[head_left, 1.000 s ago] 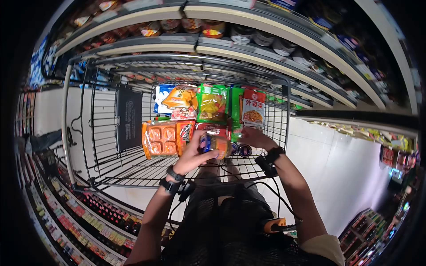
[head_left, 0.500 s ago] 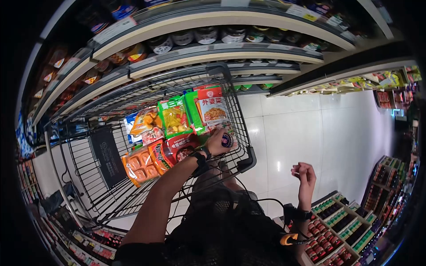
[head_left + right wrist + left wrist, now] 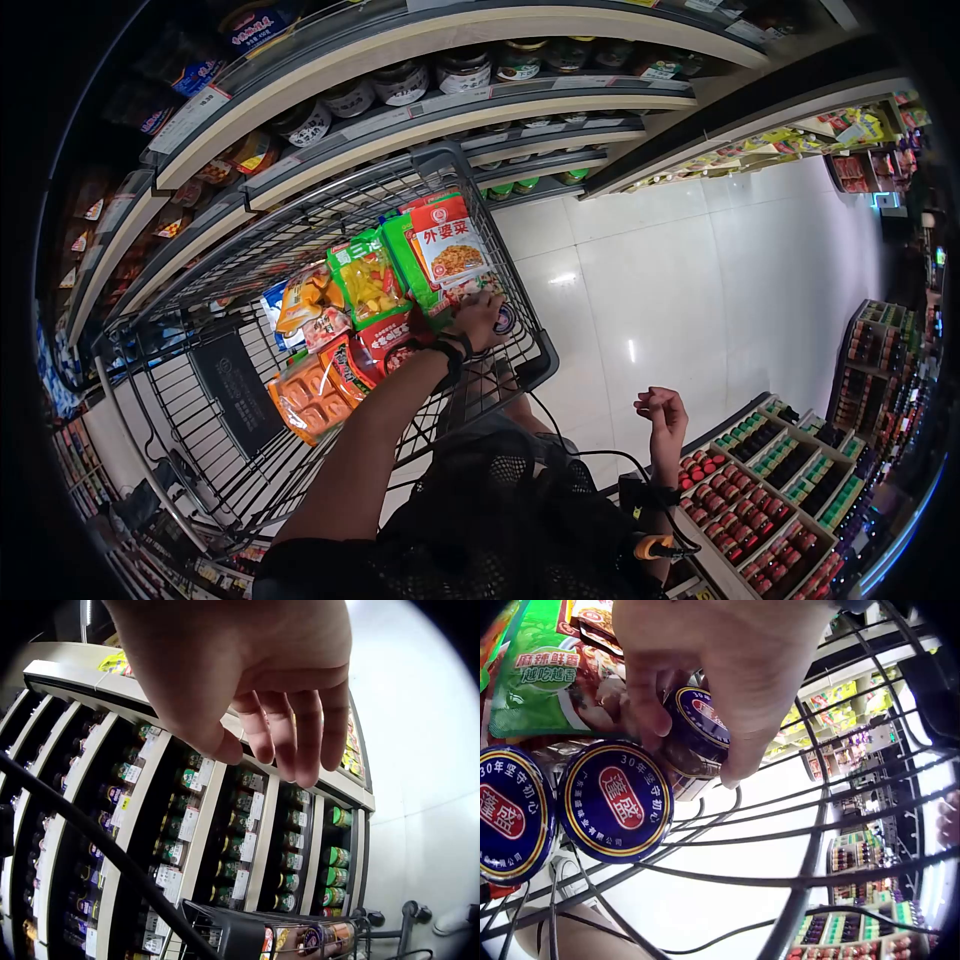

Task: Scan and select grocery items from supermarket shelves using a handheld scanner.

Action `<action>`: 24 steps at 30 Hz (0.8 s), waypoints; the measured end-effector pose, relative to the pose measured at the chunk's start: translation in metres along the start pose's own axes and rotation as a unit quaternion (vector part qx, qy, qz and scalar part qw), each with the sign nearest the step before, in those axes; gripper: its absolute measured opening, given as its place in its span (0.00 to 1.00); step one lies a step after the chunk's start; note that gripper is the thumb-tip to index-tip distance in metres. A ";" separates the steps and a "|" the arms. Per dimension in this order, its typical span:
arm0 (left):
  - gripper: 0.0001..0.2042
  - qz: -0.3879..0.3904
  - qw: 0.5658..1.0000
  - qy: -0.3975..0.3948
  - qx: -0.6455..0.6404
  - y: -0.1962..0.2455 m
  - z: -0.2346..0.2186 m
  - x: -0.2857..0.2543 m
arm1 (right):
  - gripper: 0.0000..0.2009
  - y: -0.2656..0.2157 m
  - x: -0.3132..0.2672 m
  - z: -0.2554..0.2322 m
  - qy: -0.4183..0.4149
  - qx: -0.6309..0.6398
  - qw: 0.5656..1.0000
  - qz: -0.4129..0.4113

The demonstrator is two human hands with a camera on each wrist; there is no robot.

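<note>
My left hand (image 3: 478,322) reaches into the front corner of the shopping cart and grips a glass jar with a blue lid (image 3: 702,716), thumb on one side and fingers on the other. Beside it, two more jars with blue lids (image 3: 615,801) stand close together. A green food packet (image 3: 551,682) lies just behind these jars. Out past the cart's right side, my right hand (image 3: 662,425) hangs in the air, its fingers loosely bent and holding nothing, as the right wrist view (image 3: 262,682) also shows.
The wire cart (image 3: 555,365) holds several packets, among them a red and white bag (image 3: 447,235) and an orange tray pack (image 3: 315,395). Shelves of jars (image 3: 465,70) run along its far side. A display of red-lidded jars (image 3: 740,505) stands at right on the tiled floor (image 3: 640,290).
My left hand has carried the jar from mid-cart to the front corner, beside the other jars. My right hand has left the cart and swung out right. The head view has turned right.
</note>
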State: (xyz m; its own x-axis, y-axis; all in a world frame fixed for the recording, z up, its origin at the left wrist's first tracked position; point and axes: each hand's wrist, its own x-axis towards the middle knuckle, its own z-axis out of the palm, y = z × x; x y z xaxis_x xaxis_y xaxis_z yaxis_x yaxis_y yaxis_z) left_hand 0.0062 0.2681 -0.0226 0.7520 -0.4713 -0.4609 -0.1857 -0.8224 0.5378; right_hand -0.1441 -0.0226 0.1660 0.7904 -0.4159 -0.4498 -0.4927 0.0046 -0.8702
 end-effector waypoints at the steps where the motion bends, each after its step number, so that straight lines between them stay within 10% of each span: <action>1: 0.36 0.001 1.000 0.000 -0.001 0.002 0.002 0.000 | 0.10 0.001 -0.001 0.000 -0.001 -0.003 1.000 0.001; 19: 0.31 0.121 0.988 -0.004 0.094 -0.009 0.024 -0.003 | 0.11 0.022 -0.014 0.019 -0.048 -0.021 0.999 0.014; 24: 0.23 0.112 0.988 0.099 0.040 -0.029 -0.019 -0.041 | 0.10 0.022 0.001 0.037 -0.083 -0.024 0.996 0.029</action>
State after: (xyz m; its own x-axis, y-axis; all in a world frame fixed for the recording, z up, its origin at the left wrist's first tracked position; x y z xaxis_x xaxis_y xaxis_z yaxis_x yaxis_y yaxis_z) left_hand -0.0073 0.3172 -0.0064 0.7936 -0.5797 -0.1848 -0.4051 -0.7300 0.5504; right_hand -0.1410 0.0103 0.1388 0.8080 -0.2597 -0.5289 -0.5524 -0.0217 -0.8333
